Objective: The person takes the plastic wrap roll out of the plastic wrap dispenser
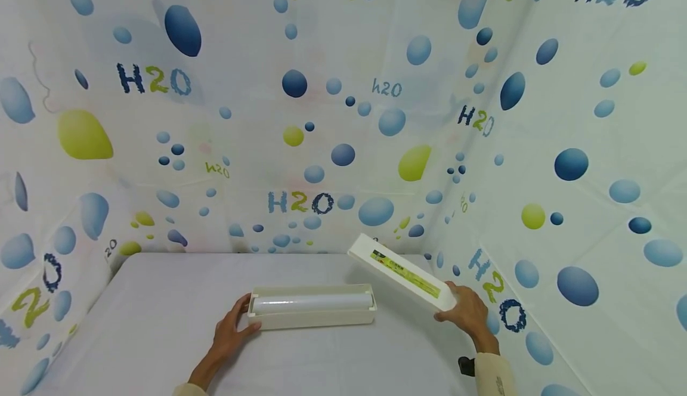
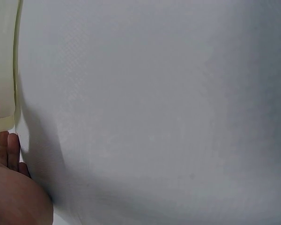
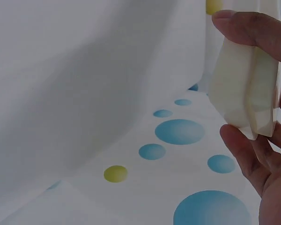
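A long cream plastic box (image 1: 316, 320), like a cling film dispenser, lies on the table with its top off. Inside it is a shiny roll of clear film (image 1: 308, 303). My left hand (image 1: 229, 335) holds the box's left end, thumb at the front corner and fingers behind. My right hand (image 1: 468, 311) grips the right end of the box's white lid (image 1: 397, 271), which bears a green and yellow label. Raised and tilted, the lid is above the table to the right of the box. In the right wrist view, thumb and fingers clasp the lid's tapered end (image 3: 234, 89).
A white cloth covers the table (image 1: 177, 288). Behind it and at both sides hang white curtains (image 1: 241, 145) printed with blue and green drops and H2O lettering. A small black object (image 1: 466, 366) shows beside the right sleeve (image 1: 492, 375).
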`<state>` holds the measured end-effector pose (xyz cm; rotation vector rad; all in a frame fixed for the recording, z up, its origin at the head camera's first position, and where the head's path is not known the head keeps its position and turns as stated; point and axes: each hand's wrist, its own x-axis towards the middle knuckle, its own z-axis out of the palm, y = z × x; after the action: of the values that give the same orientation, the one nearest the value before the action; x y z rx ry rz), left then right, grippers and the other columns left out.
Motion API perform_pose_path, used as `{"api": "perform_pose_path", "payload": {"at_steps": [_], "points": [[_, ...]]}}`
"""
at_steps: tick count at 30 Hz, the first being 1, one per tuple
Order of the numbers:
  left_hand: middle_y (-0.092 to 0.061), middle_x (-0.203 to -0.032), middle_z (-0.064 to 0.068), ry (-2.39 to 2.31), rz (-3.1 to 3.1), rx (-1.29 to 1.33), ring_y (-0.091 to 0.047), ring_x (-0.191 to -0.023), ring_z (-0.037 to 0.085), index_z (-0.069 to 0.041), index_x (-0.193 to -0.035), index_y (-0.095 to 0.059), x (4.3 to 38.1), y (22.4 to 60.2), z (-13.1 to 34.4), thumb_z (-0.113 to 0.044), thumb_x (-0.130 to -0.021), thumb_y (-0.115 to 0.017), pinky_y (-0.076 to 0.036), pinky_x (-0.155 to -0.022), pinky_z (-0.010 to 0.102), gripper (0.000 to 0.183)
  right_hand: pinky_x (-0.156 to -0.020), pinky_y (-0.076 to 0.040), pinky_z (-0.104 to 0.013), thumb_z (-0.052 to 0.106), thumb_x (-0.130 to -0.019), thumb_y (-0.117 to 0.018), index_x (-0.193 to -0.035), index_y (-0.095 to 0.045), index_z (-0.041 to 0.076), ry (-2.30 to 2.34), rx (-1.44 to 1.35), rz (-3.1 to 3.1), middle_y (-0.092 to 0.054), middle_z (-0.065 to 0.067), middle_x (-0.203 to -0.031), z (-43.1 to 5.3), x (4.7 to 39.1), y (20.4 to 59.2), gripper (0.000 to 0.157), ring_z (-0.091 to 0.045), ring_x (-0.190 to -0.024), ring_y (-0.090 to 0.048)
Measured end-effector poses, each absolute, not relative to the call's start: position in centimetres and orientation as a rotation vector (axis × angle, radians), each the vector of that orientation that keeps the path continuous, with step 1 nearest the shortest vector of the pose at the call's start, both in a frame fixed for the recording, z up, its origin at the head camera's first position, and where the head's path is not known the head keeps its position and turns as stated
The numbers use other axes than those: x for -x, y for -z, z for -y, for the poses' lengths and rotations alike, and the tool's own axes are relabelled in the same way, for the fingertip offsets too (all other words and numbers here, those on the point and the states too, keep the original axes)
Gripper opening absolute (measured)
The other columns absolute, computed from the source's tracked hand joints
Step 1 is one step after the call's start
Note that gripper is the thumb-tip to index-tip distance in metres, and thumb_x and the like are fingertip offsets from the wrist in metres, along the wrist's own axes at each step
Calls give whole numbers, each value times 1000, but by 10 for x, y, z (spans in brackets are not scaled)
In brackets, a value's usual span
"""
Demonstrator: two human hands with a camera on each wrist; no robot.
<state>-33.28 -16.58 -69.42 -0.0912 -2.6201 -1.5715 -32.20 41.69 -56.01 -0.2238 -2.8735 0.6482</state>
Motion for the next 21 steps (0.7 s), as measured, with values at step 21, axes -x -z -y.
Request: {"api": "perform_pose_path", "payload": {"at_steps": [21], "points": [[-60,-154,29,1577,2586,88,-43,-153,53,-7,-164,-41,333,698,166,-23,-94,-86,-21,-124,80,85,-68,-50,-43,34,-59,-103,-151,-62,4,-569,360,2938,-77,-18,-111,-450,302,578,105,-30,-86,-61]]}}
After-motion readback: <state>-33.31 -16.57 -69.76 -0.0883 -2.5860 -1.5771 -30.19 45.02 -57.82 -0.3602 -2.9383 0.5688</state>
